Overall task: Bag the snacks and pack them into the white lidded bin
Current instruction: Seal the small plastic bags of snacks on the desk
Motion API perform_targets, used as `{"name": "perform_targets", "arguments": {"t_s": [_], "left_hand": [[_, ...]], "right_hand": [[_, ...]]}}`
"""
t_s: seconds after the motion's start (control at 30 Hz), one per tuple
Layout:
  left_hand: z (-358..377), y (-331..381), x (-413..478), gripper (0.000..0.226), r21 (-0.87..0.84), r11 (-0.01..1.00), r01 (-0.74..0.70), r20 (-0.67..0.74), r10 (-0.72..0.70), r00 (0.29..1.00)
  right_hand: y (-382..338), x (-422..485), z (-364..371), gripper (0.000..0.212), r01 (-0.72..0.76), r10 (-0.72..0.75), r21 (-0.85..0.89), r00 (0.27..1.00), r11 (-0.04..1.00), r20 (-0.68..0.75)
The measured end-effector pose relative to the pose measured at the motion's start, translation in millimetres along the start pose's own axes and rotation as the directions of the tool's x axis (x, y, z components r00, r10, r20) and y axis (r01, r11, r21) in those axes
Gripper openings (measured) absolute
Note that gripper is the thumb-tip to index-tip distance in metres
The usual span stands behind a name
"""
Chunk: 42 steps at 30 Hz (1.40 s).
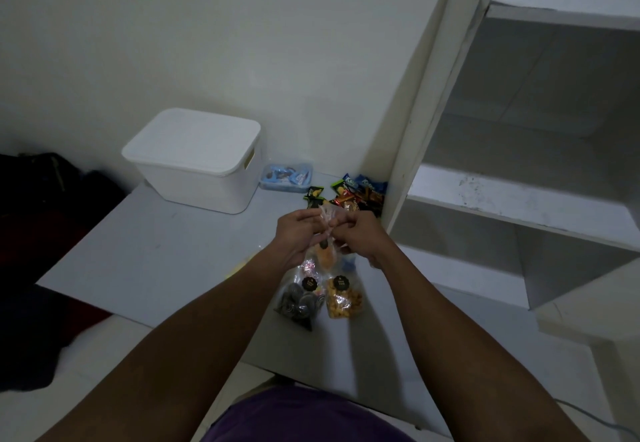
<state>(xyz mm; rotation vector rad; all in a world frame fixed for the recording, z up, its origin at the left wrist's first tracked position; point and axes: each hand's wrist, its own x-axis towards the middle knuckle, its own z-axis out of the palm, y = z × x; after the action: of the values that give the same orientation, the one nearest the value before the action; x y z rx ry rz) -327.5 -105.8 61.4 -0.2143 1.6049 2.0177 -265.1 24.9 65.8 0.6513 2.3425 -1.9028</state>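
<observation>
My left hand (298,234) and my right hand (358,232) both grip the top of a small clear snack bag (326,254) with orange and dark snacks inside, held just above the grey board (156,251). Below my hands lie two filled clear bags with dark round stickers: one with dark round biscuits (299,301) and one with golden crackers (343,299). The white lidded bin (194,159) stands shut at the far left of the board. A pile of loose wrapped snacks (353,192) lies beyond my hands.
A pale blue tub of wrapped sweets (285,178) sits right of the bin. A white shelf unit (519,164) rises close on the right. Dark bags or cloth (41,220) lie on the floor at left. The wall is right behind the bin.
</observation>
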Motion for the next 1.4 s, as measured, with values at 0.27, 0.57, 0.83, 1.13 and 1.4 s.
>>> {"name": "perform_targets", "arguments": {"t_s": [0.27, 0.57, 0.83, 1.13, 1.4], "left_hand": [[-3, -7, 0, 0.044, 0.024, 0.999, 0.024, -0.007, -0.024, 1.0], [-3, -7, -1, 0.041, 0.072, 0.996, 0.047, -0.053, -0.043, 0.998], [-6, -7, 1, 0.027, 0.133, 0.988, 0.077, -0.05, -0.071, 0.996], [-4, -6, 0, 0.048, 0.069, 0.995, 0.067, -0.073, -0.062, 0.995], [-33, 0, 2, 0.065, 0.507, 0.86, 0.052, -0.018, -0.049, 0.999]], "right_hand": [[-6, 0, 4, 0.026, 0.002, -0.001, -0.069, 1.0, 0.998, 0.008], [2, 1, 10, 0.006, 0.024, -0.026, -0.048, 0.998, 0.999, -0.05], [8, 5, 13, 0.018, -0.004, 0.002, -0.028, 0.996, 1.0, -0.085], [13, 5, 17, 0.026, 0.092, -0.13, -0.196, 0.973, 0.976, -0.192], [4, -1, -2, 0.031, -0.089, 0.074, 0.357, 0.996, 0.93, 0.055]]}}
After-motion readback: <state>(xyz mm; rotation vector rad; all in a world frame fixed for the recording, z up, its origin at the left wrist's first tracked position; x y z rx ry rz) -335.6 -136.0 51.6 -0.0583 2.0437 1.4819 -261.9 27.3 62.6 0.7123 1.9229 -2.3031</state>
